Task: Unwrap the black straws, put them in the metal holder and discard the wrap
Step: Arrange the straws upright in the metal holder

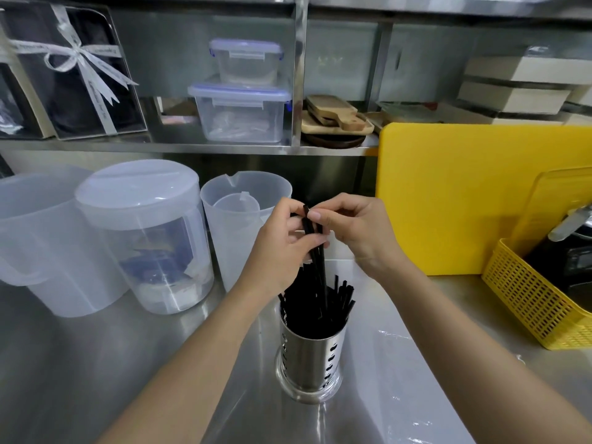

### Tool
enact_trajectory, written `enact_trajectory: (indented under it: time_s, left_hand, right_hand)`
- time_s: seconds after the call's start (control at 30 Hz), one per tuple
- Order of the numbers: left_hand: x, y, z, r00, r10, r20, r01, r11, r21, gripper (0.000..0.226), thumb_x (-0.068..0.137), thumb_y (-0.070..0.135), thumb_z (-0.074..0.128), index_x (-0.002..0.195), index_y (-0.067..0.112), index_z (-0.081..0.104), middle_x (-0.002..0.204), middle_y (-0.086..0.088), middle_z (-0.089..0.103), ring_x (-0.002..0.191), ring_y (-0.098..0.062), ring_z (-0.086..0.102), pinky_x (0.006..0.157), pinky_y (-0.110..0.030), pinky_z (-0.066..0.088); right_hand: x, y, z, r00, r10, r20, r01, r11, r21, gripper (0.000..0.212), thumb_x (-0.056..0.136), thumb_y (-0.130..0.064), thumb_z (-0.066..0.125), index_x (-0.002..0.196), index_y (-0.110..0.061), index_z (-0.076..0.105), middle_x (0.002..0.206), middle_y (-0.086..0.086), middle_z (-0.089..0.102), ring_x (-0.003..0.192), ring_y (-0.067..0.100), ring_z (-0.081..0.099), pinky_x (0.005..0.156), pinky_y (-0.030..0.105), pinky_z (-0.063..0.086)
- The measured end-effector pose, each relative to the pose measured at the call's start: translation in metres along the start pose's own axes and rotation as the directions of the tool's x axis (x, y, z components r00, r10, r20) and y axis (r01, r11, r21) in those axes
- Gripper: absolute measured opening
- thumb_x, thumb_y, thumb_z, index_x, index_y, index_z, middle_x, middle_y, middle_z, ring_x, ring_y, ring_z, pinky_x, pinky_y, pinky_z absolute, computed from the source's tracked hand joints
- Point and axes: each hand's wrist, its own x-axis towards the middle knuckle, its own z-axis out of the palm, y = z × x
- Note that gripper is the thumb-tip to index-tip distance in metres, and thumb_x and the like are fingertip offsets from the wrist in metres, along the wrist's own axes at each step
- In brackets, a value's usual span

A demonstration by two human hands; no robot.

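A perforated metal holder [308, 357] stands on the steel counter in front of me, filled with several black straws [336, 302]. Above it, my left hand [282, 238] and my right hand [355, 229] meet around the top of a few taller black straws [315, 254] whose lower ends reach down into the holder. Both hands pinch the upper ends of these straws. A sheet of clear plastic wrap [394, 363] lies flat on the counter under and to the right of the holder.
Translucent plastic jugs [141, 232] and a measuring pitcher [230, 219] stand to the left. A yellow cutting board [448, 193] leans at the back right, with a yellow basket [528, 302] on the right. A shelf with boxes [240, 110] runs behind.
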Motion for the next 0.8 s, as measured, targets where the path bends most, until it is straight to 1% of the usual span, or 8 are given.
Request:
enact_trajectory:
  time_s: [0.17,0.23,0.3,0.43,0.53,0.6,0.67,0.8]
  left_hand:
    - [0.004,0.017,-0.011,0.991,-0.031,-0.134,0.011,0.989,-0.148,0.025,0.082,-0.001,0.06,0.084,0.022,0.049,0.083,0.0,0.07,0.074,-0.012,0.071,0.074,-0.036,0.06]
    - [0.007,0.019,-0.023,0.971,-0.075,-0.229,0.01,0.963,-0.271,0.023,0.082,-0.002,0.06,0.086,0.019,0.05,0.087,-0.005,0.069,0.072,-0.012,0.072,0.07,-0.032,0.06]
    - [0.011,0.014,-0.037,0.938,-0.159,-0.308,0.032,0.924,-0.38,0.019,0.082,0.001,0.061,0.091,0.016,0.053,0.094,-0.009,0.068,0.077,-0.015,0.072,0.074,-0.037,0.06]
    - [0.015,-0.008,-0.048,0.884,-0.398,-0.247,0.121,0.704,-0.7,0.021,0.087,-0.001,0.055,0.107,0.002,0.056,0.099,-0.013,0.068,0.079,-0.017,0.073,0.078,-0.041,0.058]
    - [0.007,-0.018,-0.04,0.835,-0.529,-0.149,0.185,0.525,-0.831,0.014,0.088,-0.001,0.052,0.101,0.002,0.057,0.081,-0.012,0.071,0.07,-0.017,0.073,0.067,-0.037,0.061]
    - [0.004,-0.021,-0.032,0.797,-0.595,-0.105,0.194,0.417,-0.888,0.009,0.088,-0.002,0.052,0.095,-0.001,0.056,0.071,-0.013,0.071,0.068,-0.02,0.072,0.062,-0.037,0.061]
    - [0.002,-0.021,-0.023,0.776,-0.625,-0.088,0.199,0.375,-0.906,0.005,0.088,-0.003,0.051,0.088,-0.003,0.056,0.068,-0.014,0.069,0.069,-0.021,0.069,0.065,-0.035,0.059]
    - [-0.006,-0.015,-0.008,0.772,-0.636,-0.007,0.27,0.337,-0.902,0.003,0.086,-0.005,0.053,0.086,-0.005,0.056,0.073,-0.014,0.067,0.067,-0.021,0.068,0.066,-0.028,0.057]
  right_hand:
    - [-0.006,0.001,-0.015,0.999,-0.04,0.002,0.04,0.998,-0.052,0.02,0.088,-0.009,0.057,0.08,-0.022,0.069,0.056,-0.009,0.061,0.047,0.005,0.046,0.043,0.016,0.037]
    - [-0.01,0.006,-0.026,1.0,0.006,0.008,-0.005,0.995,-0.099,0.024,0.088,-0.003,0.056,0.083,-0.023,0.068,0.057,-0.009,0.061,0.047,0.008,0.046,0.043,0.019,0.037]
    - [-0.016,0.009,-0.035,0.996,0.065,0.055,-0.056,0.987,-0.147,0.027,0.086,0.003,0.056,0.086,-0.022,0.067,0.062,-0.007,0.062,0.048,0.008,0.048,0.043,0.02,0.04]
    - [-0.027,0.009,-0.039,0.969,0.149,0.196,-0.111,0.975,-0.19,0.047,0.079,0.014,0.057,0.1,-0.027,0.063,0.076,0.006,0.061,0.054,0.006,0.058,0.046,0.021,0.048]
    - [-0.034,0.004,-0.034,0.963,0.128,0.239,-0.108,0.99,-0.094,0.056,0.072,0.009,0.067,0.109,-0.032,0.058,0.079,0.008,0.061,0.058,0.012,0.061,0.05,0.019,0.049]
    - [-0.037,-0.001,-0.03,0.973,0.1,0.208,-0.107,0.994,0.021,0.052,0.069,0.007,0.069,0.108,-0.027,0.061,0.074,0.005,0.063,0.051,0.012,0.056,0.046,0.012,0.043]
    - [-0.038,-0.005,-0.026,0.984,0.064,0.169,-0.079,0.994,0.081,0.036,0.072,0.008,0.066,0.099,-0.016,0.065,0.06,-0.002,0.062,0.042,0.007,0.05,0.044,0.008,0.039]
    - [-0.037,-0.003,-0.017,0.991,-0.124,-0.05,0.123,0.992,-0.02,0.007,0.083,-0.011,0.062,0.079,-0.016,0.066,0.049,-0.009,0.056,0.045,0.004,0.048,0.048,0.013,0.04]
